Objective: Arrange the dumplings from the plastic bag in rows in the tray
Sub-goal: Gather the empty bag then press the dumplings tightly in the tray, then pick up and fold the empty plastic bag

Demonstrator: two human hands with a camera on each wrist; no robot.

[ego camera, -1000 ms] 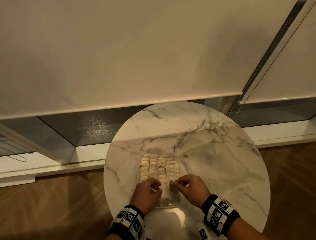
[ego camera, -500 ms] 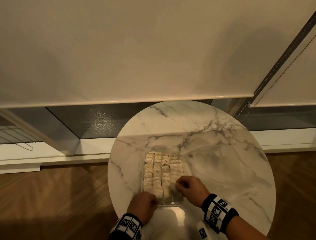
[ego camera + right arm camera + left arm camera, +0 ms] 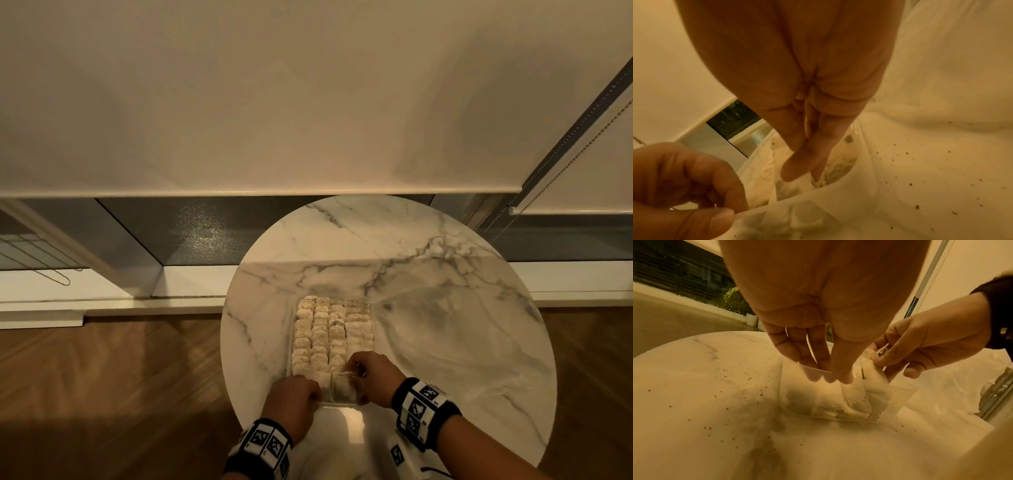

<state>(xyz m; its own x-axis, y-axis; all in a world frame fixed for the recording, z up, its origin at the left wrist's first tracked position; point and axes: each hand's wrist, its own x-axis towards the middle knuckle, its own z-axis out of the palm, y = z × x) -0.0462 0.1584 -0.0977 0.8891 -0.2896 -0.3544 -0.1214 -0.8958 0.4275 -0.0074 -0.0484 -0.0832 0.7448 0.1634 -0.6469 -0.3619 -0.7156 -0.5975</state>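
A clear plastic tray (image 3: 291, 346) stands near the front of the round marble table (image 3: 445, 342), filled with rows of pale dumplings (image 3: 322, 335). My left hand (image 3: 317, 397) pinches the tray's near left rim (image 3: 813, 369) between thumb and fingers. My right hand (image 3: 352, 375) pinches one dumpling (image 3: 873, 369) by its top, at the tray's near right end. In the right wrist view its fingers (image 3: 797, 162) point down into the tray (image 3: 797, 201), and the left hand (image 3: 723, 212) grips the rim at lower left. A crumpled clear bag (image 3: 951, 386) lies right of the tray.
Dark crumbs (image 3: 748, 381) are scattered over the tabletop around the tray. The table edge runs close to my wrists. A window sill (image 3: 188, 284) and a lowered blind (image 3: 308, 102) lie behind the table, wood floor (image 3: 120, 394) on both sides.
My left hand drew back from the dumplings to the tray's near left rim. The right hand with its dumpling shifted slightly nearer, at the near right end.
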